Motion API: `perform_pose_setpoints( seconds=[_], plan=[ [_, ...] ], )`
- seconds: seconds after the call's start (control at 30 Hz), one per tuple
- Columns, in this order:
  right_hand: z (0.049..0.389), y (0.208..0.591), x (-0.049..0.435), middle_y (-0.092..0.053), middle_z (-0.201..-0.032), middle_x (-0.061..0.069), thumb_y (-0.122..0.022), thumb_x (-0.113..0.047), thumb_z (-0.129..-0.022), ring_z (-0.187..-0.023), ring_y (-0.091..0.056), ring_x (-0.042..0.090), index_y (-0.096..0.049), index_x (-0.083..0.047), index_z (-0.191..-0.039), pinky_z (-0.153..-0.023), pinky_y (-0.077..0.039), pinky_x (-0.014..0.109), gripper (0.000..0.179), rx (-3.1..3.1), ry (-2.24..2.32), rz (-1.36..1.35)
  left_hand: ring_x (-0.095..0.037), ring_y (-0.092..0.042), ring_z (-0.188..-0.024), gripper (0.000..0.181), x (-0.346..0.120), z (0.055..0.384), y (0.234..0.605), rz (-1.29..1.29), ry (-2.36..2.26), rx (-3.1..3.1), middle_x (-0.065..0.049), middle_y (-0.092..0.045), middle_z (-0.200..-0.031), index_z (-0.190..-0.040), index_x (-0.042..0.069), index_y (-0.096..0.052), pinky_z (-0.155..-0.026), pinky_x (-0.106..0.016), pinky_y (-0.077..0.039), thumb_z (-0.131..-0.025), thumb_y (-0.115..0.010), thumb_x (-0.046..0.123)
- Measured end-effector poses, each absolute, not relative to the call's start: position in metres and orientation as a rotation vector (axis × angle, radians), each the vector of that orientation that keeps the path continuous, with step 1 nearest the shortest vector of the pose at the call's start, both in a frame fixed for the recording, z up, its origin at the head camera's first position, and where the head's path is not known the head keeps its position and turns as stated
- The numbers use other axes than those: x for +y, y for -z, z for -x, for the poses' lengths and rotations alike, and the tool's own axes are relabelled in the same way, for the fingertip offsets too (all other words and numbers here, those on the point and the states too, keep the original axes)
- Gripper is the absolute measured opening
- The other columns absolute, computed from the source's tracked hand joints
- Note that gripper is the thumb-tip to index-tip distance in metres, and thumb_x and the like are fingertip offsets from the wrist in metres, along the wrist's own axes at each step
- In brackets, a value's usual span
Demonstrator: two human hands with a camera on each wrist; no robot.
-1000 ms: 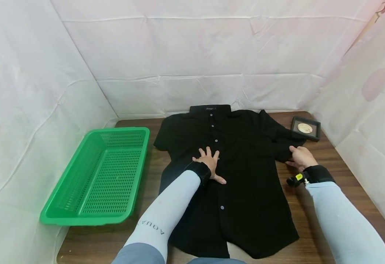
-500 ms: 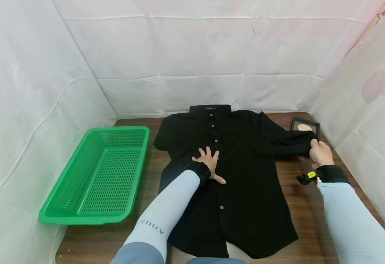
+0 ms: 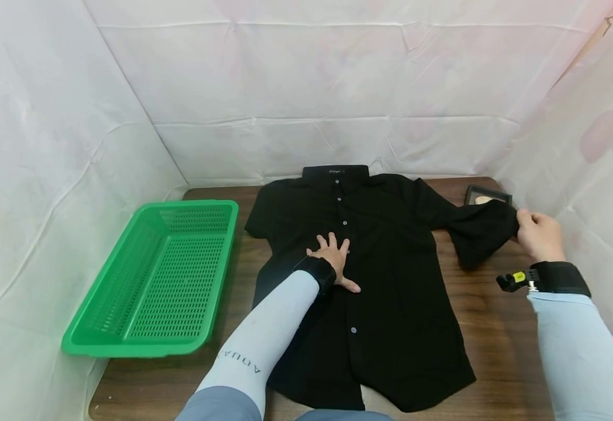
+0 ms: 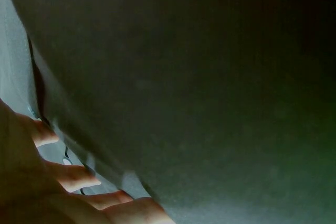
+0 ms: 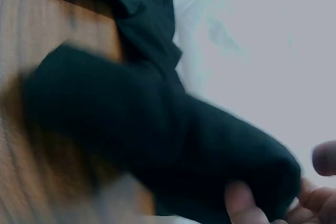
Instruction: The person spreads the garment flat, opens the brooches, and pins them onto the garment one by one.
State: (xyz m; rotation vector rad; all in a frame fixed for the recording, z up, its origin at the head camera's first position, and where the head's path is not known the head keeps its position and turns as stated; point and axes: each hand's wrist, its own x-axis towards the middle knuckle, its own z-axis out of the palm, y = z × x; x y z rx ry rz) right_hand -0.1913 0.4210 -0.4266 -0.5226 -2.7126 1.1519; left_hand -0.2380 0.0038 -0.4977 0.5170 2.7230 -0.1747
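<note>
A green, rectangular, perforated plastic basket (image 3: 172,283) sits on the left of a brown wood-grain tabletop (image 3: 506,339). Near the far right corner lies a small dark frame (image 3: 473,195) around a cream disc (image 3: 482,200), both partly hidden. White, pink-blotched sheeting (image 3: 306,76) walls three sides.

Pale blue sleeves (image 3: 585,351), one dark-lettered, meet black wristbands (image 3: 563,278), one bearing a yellow tag (image 3: 519,276).

The black sleeve (image 3: 482,227) partly hides the dark frame (image 3: 487,193).
</note>
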Motion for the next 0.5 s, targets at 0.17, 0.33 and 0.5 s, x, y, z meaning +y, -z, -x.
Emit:
perform_pose_setpoints(
  seconds=[0.17, 0.33, 0.5],
  plan=[
    [0.19, 0.409, 0.416, -0.056, -0.109, 0.033, -0.046, -0.035, -0.098, -0.071, -0.054, 0.006, -0.046, 0.011, -0.134, -0.064, -0.04, 0.025, 0.058, -2.776, -0.995, 0.392, -0.045, -0.013, -0.142, 0.133, 0.004, 0.238, 0.497, -0.518, 0.178, 2.714, -0.016, -0.004, -0.16, -0.156, 0.029, -0.006, -0.099, -0.062, -0.036, -0.051, -0.062, 0.088],
    [0.186, 0.394, 0.406, -0.05, -0.116, 0.035, -0.052, -0.024, -0.097, -0.096, -0.05, 0.044, -0.042, 0.007, -0.137, -0.069, -0.038, 0.042, 0.052, -2.857, -0.91, 0.288, -0.046, -0.013, -0.142, 0.132, 0.004, 0.238, 0.496, -0.517, 0.189, 2.711, -0.016, -0.004, -0.16, -0.156, 0.028, -0.006, -0.099, -0.062, -0.036, -0.052, -0.062, 0.088],
    [0.182, 0.386, 0.4, -0.056, -0.114, 0.034, -0.054, -0.022, -0.098, -0.098, -0.053, 0.047, -0.054, 0.003, -0.125, -0.073, -0.041, 0.051, 0.037, -2.877, -0.777, 0.246, -0.046, -0.013, -0.142, 0.132, 0.004, 0.238, 0.495, -0.521, 0.2, 2.711, -0.016, -0.004, -0.16, -0.156, 0.028, -0.005, -0.099, -0.062, -0.036, -0.052, -0.061, 0.088]
  ],
)
